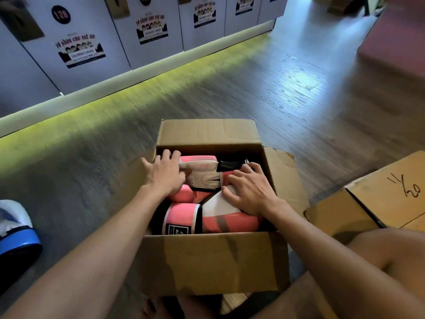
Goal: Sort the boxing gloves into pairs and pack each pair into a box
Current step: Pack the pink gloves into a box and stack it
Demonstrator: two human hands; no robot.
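Currently, the open box [213, 261] stands on the floor [253, 93] with both pink gloves inside, touching each other. The left grip [165, 173] curls over the left end of the far glove [200, 178], holding it. The right grip [250, 192] presses spread, bent fingers onto the near glove [230, 223], not closed round it.

There are two cardboard boxes close by: one open box [213, 261] at 6 o'clock and one shut box [379, 199] at 4 o'clock. There may be a third box [335, 5] far off at 1 o'clock, but it is too blurry to be sure. Two pink gloves lie in the open box, a far glove [202, 173] and a near glove [220, 222]. One blue glove [16, 233] is at 8 o'clock. Two hands show, a left hand [164, 174] and a right hand [248, 192]. Four posters [79, 51] run from 11 to 12 o'clock.
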